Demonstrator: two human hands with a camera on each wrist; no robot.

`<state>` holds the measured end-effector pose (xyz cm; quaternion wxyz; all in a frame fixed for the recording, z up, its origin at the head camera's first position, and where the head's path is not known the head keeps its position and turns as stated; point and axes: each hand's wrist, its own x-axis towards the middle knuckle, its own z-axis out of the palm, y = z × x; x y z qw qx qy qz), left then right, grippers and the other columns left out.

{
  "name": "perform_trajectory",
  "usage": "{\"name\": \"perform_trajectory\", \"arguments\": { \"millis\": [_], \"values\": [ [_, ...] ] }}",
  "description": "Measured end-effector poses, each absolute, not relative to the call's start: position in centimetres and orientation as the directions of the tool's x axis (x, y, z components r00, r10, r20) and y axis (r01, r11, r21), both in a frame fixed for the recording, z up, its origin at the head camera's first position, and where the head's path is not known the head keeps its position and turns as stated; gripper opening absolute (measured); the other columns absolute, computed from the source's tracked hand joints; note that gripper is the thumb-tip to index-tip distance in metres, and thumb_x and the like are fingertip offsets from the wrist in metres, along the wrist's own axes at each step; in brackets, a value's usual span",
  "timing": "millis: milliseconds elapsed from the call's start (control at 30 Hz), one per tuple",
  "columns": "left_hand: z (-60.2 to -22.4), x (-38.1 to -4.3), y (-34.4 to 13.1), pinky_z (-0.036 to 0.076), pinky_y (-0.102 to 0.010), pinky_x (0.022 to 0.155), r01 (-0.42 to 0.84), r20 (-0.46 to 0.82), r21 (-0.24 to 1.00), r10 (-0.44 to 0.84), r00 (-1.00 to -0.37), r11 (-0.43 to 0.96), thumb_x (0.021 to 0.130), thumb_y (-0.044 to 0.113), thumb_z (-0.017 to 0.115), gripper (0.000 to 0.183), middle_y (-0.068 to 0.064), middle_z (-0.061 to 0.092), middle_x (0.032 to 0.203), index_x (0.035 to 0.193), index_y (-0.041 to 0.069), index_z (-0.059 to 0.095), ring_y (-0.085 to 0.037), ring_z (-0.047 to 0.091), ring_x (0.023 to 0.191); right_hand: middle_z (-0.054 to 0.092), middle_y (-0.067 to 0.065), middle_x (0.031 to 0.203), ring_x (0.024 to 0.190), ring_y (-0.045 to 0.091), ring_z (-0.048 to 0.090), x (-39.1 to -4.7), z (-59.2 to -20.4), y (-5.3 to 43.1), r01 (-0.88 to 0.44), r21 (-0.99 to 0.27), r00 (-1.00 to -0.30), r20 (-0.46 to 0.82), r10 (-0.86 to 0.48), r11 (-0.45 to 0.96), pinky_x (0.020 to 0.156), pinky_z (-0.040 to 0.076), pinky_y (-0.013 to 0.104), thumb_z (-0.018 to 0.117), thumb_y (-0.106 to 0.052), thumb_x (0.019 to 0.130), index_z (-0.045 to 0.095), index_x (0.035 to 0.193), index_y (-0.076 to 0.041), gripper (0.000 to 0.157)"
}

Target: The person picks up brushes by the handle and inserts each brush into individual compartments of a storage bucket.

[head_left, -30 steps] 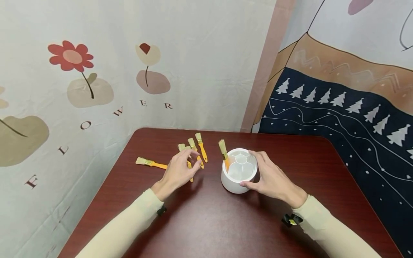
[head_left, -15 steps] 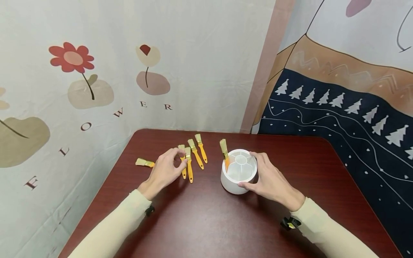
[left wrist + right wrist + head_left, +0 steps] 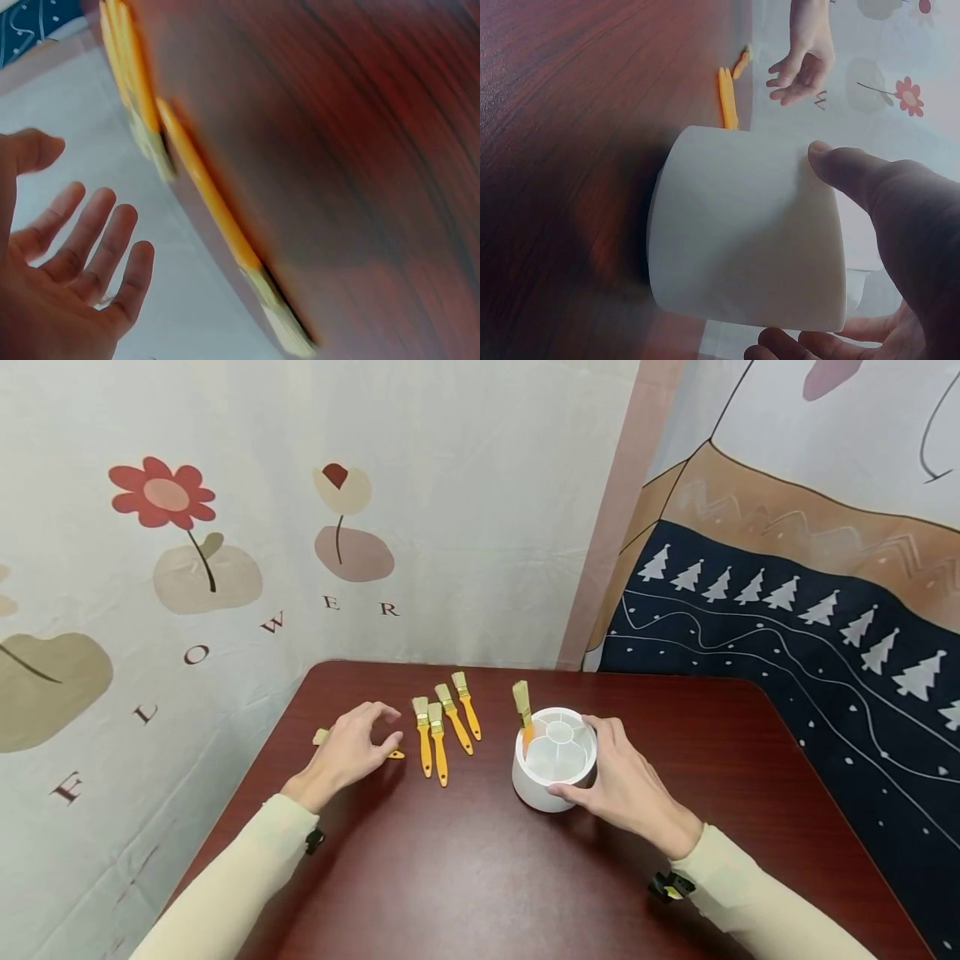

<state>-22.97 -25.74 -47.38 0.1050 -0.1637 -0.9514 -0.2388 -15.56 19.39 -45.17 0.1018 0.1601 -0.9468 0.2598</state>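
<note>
My right hand (image 3: pixel 637 789) grips the rim and side of a round white desk organizer (image 3: pixel 543 797), thumb at the near side, fingers at the far side. Clear dividers split its inside around a small central ring. One paintbrush (image 3: pixel 522 703) stands in its left compartment, bristles up. My left hand (image 3: pixel 343 756), fingers loosely bent and holding nothing, hovers over a flat paintbrush (image 3: pixel 214 206) lying at the far left. In the head view it hides most of that brush; the left wrist view shows the yellow handle and pale bristles, apart from the fingers.
Between the hands, several more yellow-handled paintbrushes (image 3: pixel 438 752) lie side by side on the dark red table (image 3: pixel 480 877), bristles away from me. A patterned cloth wall (image 3: pixel 480 527) rises behind the table's far edge.
My left hand has moved left, from above the grouped paintbrushes to above the far-left one, uncovering the group. My right hand stays on the organizer.
</note>
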Motion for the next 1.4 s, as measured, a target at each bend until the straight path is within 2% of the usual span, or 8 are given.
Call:
{"name": "perform_trajectory", "arguments": {
  "millis": [100,333,567,733,1167,1400],
  "values": [
    [-47.6,-23.2,-26.9,0.065,-0.064,0.099,0.361,0.244,0.374,0.285,-0.927,0.854,0.105,0.025,0.084,0.038,-0.013,0.080,0.132,0.138,0.008,0.077,-0.040,0.077,0.121,0.060,0.019,0.144,0.122,0.036,0.073,-15.5,-45.2,19.3,-0.351,-0.464,-0.930,0.277,-0.243,0.813,0.098,0.071,0.056,0.106,-0.058,0.081,0.046,0.167,0.000,0.120],
    [-48.3,-23.6,-29.5,0.054,-0.073,0.115,0.359,0.160,0.301,0.324,-0.932,0.884,0.100,0.028,0.087,0.047,-0.014,0.080,0.138,0.142,0.009,0.077,-0.046,0.069,0.136,0.059,0.017,0.143,0.123,0.035,0.073,-15.4,-45.3,19.3,-0.332,-0.470,-0.936,0.269,-0.226,0.818,0.097,0.071,0.055,0.105,-0.060,0.082,0.046,0.167,-0.003,0.118],
    [-48.8,-23.9,-31.8,0.049,-0.076,0.116,0.320,0.101,0.287,0.303,-0.947,0.903,0.096,0.034,0.093,0.052,-0.013,0.079,0.142,0.142,0.014,0.078,-0.046,0.066,0.138,0.060,0.017,0.144,0.122,0.036,0.074,-15.5,-45.2,19.1,-0.328,-0.463,-0.936,0.279,-0.215,0.824,0.095,0.071,0.056,0.105,-0.060,0.081,0.047,0.165,-0.001,0.118],
    [-49.1,-24.1,-33.2,0.049,-0.077,0.114,0.318,0.093,0.288,0.304,-0.948,0.903,0.097,0.033,0.094,0.049,-0.013,0.079,0.141,0.140,0.016,0.081,-0.046,0.067,0.136,0.060,0.018,0.145,0.123,0.037,0.074,-15.5,-45.1,19.0,-0.318,-0.462,-0.939,0.276,-0.206,0.828,0.095,0.071,0.056,0.105,-0.061,0.080,0.046,0.164,0.000,0.119],
    [-49.2,-24.6,-34.6,0.046,-0.081,0.120,0.313,0.076,0.308,0.305,-0.949,0.898,0.098,0.025,0.091,0.036,-0.017,0.079,0.140,0.132,0.013,0.086,-0.051,0.068,0.137,0.058,0.019,0.145,0.124,0.036,0.074,-15.4,-45.4,18.9,-0.279,-0.471,-0.952,0.248,-0.178,0.837,0.095,0.072,0.056,0.104,-0.065,0.081,0.043,0.165,0.002,0.124],
    [-49.5,-24.8,-34.6,0.051,-0.078,0.117,0.322,0.090,0.313,0.310,-0.947,0.893,0.098,0.021,0.090,0.029,-0.015,0.081,0.138,0.126,0.013,0.088,-0.048,0.072,0.133,0.058,0.019,0.146,0.124,0.035,0.074,-15.3,-45.5,19.2,-0.307,-0.457,-0.944,0.260,-0.204,0.835,0.096,0.072,0.057,0.102,-0.071,0.081,0.045,0.168,-0.001,0.125]
  ]
}}
